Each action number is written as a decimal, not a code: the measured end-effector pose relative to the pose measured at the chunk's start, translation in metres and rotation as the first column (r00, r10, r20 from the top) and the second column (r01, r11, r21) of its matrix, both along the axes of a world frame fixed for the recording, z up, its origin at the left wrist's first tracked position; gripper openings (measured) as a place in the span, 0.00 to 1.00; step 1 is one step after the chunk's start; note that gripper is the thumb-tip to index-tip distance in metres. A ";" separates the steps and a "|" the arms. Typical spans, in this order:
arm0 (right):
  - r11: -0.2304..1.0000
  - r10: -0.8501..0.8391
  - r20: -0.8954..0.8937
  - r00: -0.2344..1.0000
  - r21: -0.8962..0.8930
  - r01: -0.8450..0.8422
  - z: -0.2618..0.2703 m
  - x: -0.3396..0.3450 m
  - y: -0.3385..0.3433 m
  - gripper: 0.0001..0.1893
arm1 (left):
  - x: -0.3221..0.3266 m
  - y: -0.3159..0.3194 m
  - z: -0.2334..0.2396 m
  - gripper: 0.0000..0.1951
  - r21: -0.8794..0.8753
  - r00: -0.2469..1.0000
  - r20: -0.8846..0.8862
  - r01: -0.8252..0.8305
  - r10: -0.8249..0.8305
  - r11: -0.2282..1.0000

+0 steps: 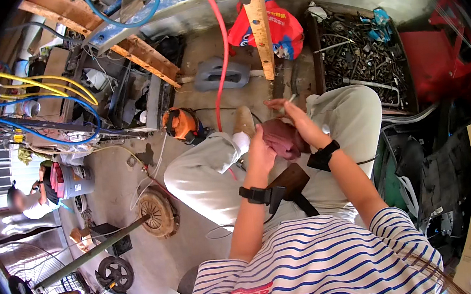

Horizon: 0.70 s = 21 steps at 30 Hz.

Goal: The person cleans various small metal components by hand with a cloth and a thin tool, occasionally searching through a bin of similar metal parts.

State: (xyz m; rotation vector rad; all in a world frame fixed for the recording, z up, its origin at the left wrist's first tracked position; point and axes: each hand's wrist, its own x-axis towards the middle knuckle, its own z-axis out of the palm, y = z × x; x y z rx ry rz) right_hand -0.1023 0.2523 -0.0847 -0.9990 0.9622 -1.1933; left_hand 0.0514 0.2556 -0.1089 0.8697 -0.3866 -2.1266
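Note:
My left hand grips a folded maroon cloth above my lap, the thumb lying along its side. On the other side of the cloth is my right hand, its fingers stretched out and a thin grey metal piece caught between them. The palm side of that hand is hidden, so how firmly it presses the cloth does not show. Below the cloth, a dark brown block-like piece rests between my thighs. Both wrists wear black straps.
A crate of loose bolts and metal parts stands ahead on the right. Before me are a grey plastic jug, a red bag, a red hose and an orange tool. Leftward lies a clutch-plate stand base; a person sits beyond.

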 end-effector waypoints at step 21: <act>0.815 0.557 -0.776 0.296 0.444 -0.373 -0.136 0.010 0.013 0.23 | 0.019 0.024 -0.158 0.24 0.310 0.791 0.498 0.219 -0.355 0.925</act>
